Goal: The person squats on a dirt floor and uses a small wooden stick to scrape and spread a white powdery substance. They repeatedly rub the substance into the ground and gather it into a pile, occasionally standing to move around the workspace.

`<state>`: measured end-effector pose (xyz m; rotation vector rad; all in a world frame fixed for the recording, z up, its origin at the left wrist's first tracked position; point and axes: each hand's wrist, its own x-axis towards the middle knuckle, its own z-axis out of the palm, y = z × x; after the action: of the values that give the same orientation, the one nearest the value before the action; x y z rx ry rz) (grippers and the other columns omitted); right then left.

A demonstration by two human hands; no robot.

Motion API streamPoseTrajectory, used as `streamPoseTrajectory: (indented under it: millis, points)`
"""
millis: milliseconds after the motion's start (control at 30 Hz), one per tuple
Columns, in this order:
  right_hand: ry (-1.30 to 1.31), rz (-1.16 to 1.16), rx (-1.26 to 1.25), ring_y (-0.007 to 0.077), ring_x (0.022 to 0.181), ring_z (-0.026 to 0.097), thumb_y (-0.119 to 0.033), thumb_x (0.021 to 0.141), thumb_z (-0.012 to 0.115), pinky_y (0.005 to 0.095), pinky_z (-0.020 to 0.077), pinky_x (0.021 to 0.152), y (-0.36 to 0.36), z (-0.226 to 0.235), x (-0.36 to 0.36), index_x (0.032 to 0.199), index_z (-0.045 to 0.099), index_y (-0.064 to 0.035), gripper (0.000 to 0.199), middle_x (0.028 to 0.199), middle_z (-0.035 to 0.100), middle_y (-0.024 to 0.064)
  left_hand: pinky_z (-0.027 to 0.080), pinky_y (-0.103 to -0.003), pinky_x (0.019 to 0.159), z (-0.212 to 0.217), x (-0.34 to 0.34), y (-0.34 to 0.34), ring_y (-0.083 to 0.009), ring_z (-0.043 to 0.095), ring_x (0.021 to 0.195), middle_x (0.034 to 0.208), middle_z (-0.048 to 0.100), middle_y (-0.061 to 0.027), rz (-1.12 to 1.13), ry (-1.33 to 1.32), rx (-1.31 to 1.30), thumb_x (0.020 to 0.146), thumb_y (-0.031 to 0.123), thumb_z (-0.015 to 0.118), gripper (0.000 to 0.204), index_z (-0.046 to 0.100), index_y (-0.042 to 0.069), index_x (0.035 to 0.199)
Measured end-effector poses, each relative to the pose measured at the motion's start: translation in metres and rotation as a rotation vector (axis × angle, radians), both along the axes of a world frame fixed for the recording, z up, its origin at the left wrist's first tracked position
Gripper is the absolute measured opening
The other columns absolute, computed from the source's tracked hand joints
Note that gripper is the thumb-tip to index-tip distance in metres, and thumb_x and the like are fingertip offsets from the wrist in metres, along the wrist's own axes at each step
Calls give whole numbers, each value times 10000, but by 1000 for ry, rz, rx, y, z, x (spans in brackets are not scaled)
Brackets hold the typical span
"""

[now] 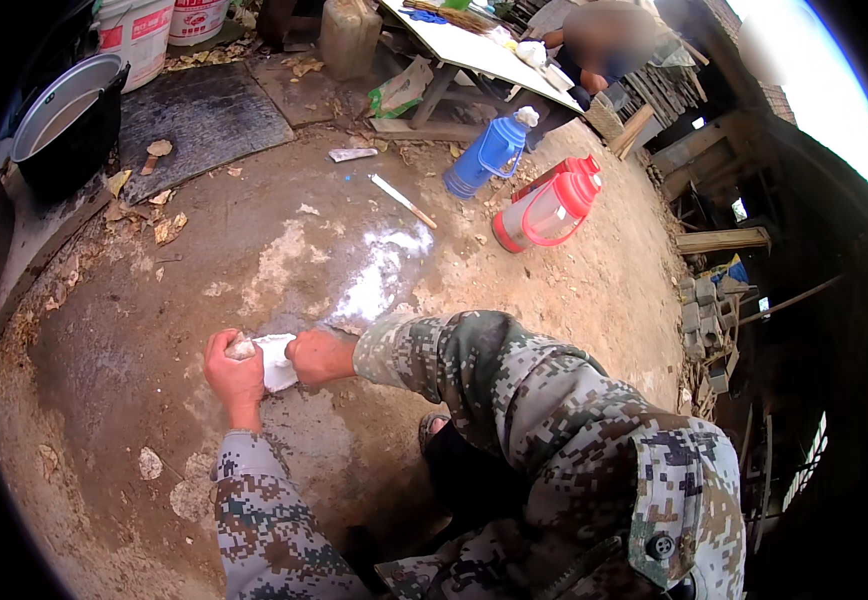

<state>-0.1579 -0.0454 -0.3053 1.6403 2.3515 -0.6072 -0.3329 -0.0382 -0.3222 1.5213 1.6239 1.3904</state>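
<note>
Low over the ground, both my hands are on a white, bag-like thing [277, 362]. My left hand [234, 375] is closed at its left side, and a pale lump [241, 347] shows between thumb and fingers. Against the right side of the white thing, my right hand [321, 356] is closed in a fist; what its fingers grip is partly hidden. Beyond my hands, white powder [379, 280] is spread over the concrete. A long, thin white piece with a brown end [404, 200] lies past the powder, beside a small crumpled wrapper [354, 154].
A blue thermos [484, 158] and two red thermoses, the nearer one [552, 208] with a pale body, stand ahead right. At far left is a large black pot [69, 125] near white buckets [136, 38]. Another person [604, 50] sits by a white-topped table [484, 50].
</note>
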Motion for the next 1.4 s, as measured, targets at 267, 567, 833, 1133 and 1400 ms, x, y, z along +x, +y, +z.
streamPoseTrajectory:
  millis: [267,567,833,1133,1400]
  points:
    - [277,-24,29,400,801,694,-149,710,651,480,551,727,-1,-33,-36,835,713,-46,173,822,710,213,518,-379,836,6,3,-1,-305,647,913,949,663,-128,-46,-44,-7,671,36,751,277,649,-1,926]
    - [177,268,62,368,810,706,-173,722,644,476,554,737,1,-4,-17,819,723,-61,168,837,720,182,516,-362,864,-1,-3,0,-272,653,932,984,672,-118,-48,-67,-42,689,30,741,277,640,-5,945]
    - [-6,413,134,350,805,719,-170,746,644,459,568,724,2,8,4,803,719,-43,158,831,727,177,533,-342,839,-4,-8,4,-214,668,889,962,703,-97,-32,-14,-10,721,46,733,278,678,0,990]
    - [136,227,200,376,802,713,-142,757,624,479,565,728,6,-8,-11,852,707,-19,176,834,719,203,518,-364,845,6,-3,1,-280,657,897,961,677,-130,-58,-46,-28,695,45,736,270,656,-16,946]
    - [209,176,160,390,805,711,-123,753,611,481,562,740,-8,-3,-31,832,698,-12,162,816,717,208,521,-373,833,5,-7,2,-302,655,894,957,674,-141,-71,-16,-19,694,54,750,280,656,-15,948]
